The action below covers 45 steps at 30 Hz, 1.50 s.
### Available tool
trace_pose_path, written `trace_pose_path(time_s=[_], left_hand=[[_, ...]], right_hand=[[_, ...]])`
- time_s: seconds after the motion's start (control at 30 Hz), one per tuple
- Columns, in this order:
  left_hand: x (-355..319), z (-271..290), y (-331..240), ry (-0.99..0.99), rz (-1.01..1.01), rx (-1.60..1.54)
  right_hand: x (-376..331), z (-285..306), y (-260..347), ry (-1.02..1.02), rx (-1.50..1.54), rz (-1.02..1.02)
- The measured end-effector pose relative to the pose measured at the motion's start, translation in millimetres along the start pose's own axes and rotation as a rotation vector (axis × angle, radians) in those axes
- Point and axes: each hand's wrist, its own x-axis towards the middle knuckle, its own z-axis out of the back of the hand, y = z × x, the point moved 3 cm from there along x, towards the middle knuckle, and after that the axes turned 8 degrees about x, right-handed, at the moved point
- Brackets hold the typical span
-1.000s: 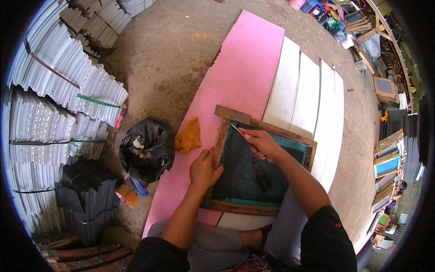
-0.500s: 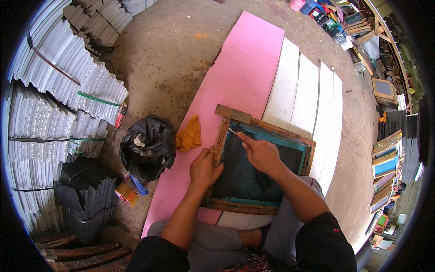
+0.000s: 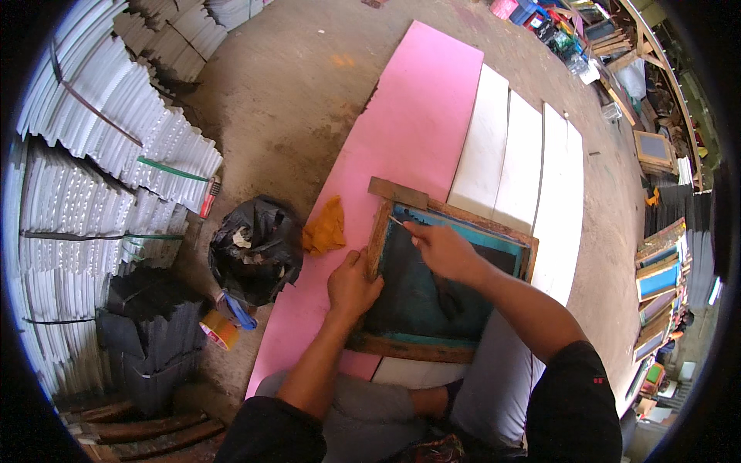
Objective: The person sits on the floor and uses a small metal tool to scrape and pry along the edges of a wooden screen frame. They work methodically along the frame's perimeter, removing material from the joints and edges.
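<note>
A wood-framed printing screen (image 3: 421, 353) lies tilted across my lap, with dark mesh and blue-green margins. My left hand (image 3: 353, 287) is closed around its left rail, thumb on top. Inside the far left corner, my right hand (image 3: 446, 251) pinches a thin pale stick (image 3: 396, 221); its tip is at the blue edge of the mesh. What kind of tool it is I cannot make out. A flat wooden strip (image 3: 397, 192) sits over the frame's far left corner. Just left of the frame, a crumpled mustard cloth (image 3: 325, 226) rests on a pink sheet (image 3: 409, 116).
White panels (image 3: 519, 154) lie beside the pink sheet. To the left are a black plastic bag (image 3: 255, 251), a tape roll (image 3: 219, 330), a red-handled tool (image 3: 209, 198) and tall strapped stacks of white sheets (image 3: 85, 201). More framed screens (image 3: 658, 282) lean at the right.
My right forearm has swung outward to the right and the hand has turned slightly, while the stick's tip stays by the same corner. My left hand keeps its hold.
</note>
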Motion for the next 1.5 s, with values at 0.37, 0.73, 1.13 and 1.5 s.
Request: trace_pose_path(time_s=[0.37,0.73,1.13,1.5], left_hand=[[-1,-1,3,0.014,0.017,-0.016],[-2,-1,1,0.021,0.030,-0.028],[0,4,-1,0.004,-0.002,0.047],[0,6,-2,0.037,0.009,0.024]], right_hand=[[-11,-18,-18,-0.058,-0.230,0.062],[-9,-5,-15,-0.016,-0.172,0.019],[-6,-4,-17,-0.007,-0.200,0.012],[-4,-17,-36,0.236,1.134,-0.415]])
